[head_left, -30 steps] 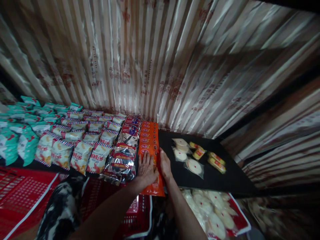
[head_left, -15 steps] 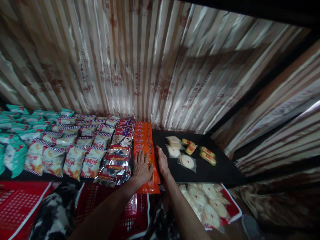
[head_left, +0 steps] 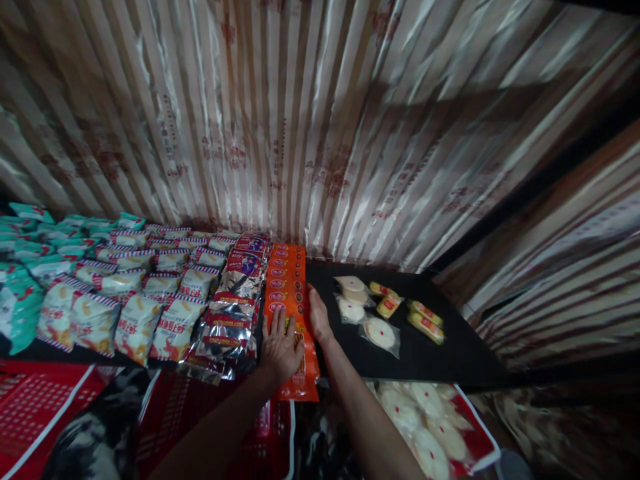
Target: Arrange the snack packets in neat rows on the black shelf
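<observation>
A column of orange snack packets (head_left: 287, 280) lies on a black shelf (head_left: 440, 353), running from the front edge to the striped back wall. My left hand (head_left: 280, 343) rests flat on the nearest orange packet, fingers spread. My right hand (head_left: 317, 313) lies edge-on along the right side of the orange column, fingers straight and together, touching it. Neither hand holds anything. Silver and red foil packets (head_left: 230, 313) sit just left of the orange ones.
White and blue-striped snack bags (head_left: 135, 293) and teal bags (head_left: 25, 280) fill the shelf's left. Round white cakes in clear wrap (head_left: 370, 320) and small yellow packets (head_left: 423, 320) lie on the right. Red crates (head_left: 45, 400) and a bag of white cakes (head_left: 430, 427) sit below.
My right hand has slid farther back along the orange column's right edge. My left hand has stayed flat on the front packet. The camera view shifted slightly.
</observation>
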Demonstrator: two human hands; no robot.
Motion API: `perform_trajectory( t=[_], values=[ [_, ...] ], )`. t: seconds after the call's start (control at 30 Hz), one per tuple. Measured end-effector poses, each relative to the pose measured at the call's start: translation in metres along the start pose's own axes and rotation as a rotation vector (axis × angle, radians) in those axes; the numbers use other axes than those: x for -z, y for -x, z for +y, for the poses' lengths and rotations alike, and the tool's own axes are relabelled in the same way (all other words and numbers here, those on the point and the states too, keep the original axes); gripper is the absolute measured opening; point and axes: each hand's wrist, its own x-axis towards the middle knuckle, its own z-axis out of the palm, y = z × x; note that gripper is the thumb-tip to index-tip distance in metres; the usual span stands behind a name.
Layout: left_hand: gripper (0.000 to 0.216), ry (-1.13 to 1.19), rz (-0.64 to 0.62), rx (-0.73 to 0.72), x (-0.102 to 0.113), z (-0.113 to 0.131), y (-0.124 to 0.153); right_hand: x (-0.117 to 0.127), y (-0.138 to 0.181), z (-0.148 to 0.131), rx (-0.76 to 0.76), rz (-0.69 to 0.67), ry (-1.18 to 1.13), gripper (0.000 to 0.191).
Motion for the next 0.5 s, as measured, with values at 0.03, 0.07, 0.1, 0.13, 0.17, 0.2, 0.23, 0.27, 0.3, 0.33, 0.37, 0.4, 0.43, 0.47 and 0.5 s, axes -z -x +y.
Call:
perform_trajectory(
  t=[0.03, 0.07, 0.1, 0.13, 0.17, 0.2, 0.23, 0.27, 0.3, 0.33, 0.37, 0.4, 0.43, 0.47, 0.5],
  values=[
    [0.055, 0.003, 0.002, 0.005, 0.001, 0.000, -0.001, 0.001, 0.000, 0.000, -0.005, -0.007, -0.013, 0.065],
    [0.055, 0.005, 0.005, 0.009, 0.002, 0.000, -0.001, 0.002, 0.000, -0.001, -0.010, -0.008, -0.019, 0.065],
    [0.055, 0.006, 0.008, 0.012, 0.002, 0.000, -0.002, 0.002, 0.000, -0.002, -0.016, 0.000, -0.018, 0.066],
    [0.055, 0.005, 0.008, 0.013, 0.002, 0.000, -0.003, 0.002, 0.000, -0.002, -0.018, 0.009, -0.010, 0.067],
    [0.055, 0.000, 0.004, 0.012, 0.002, 0.000, -0.004, 0.002, 0.000, -0.002, -0.016, 0.015, 0.003, 0.068],
    [0.056, -0.007, -0.002, 0.011, 0.001, 0.000, -0.005, 0.002, 0.000, -0.003, -0.009, 0.014, 0.018, 0.069],
    [0.056, -0.016, -0.009, 0.011, 0.000, 0.000, -0.006, 0.002, 0.000, -0.002, 0.001, 0.004, 0.031, 0.069],
    [0.056, -0.025, -0.015, 0.010, 0.000, 0.000, -0.006, 0.001, -0.001, -0.002, 0.011, -0.012, 0.041, 0.069],
    [0.057, -0.033, -0.019, 0.010, 0.000, 0.000, -0.007, 0.001, -0.001, -0.001, 0.018, -0.028, 0.046, 0.069],
    [0.057, -0.039, -0.019, 0.011, 0.000, 0.000, -0.007, 0.002, -0.001, 0.001, 0.021, -0.039, 0.048, 0.068],
    [0.057, -0.042, -0.017, 0.013, 0.000, 0.000, -0.007, 0.002, -0.001, 0.003, 0.020, -0.038, 0.049, 0.068],
    [0.058, -0.042, -0.014, 0.016, 0.001, 0.001, -0.007, 0.002, -0.001, 0.005, 0.018, -0.030, 0.051, 0.067],
    [0.058, -0.039, -0.010, 0.018, 0.003, 0.001, -0.006, 0.003, 0.001, 0.007, 0.017, -0.017, 0.054, 0.067],
    [0.058, -0.033, -0.007, 0.016, 0.004, 0.002, -0.005, 0.003, 0.003, 0.009, 0.017, -0.002, 0.057, 0.067],
    [0.057, -0.024, -0.003, 0.012, 0.006, 0.003, -0.004, 0.004, 0.006, 0.012, 0.020, 0.015, 0.055, 0.067]
  ],
)
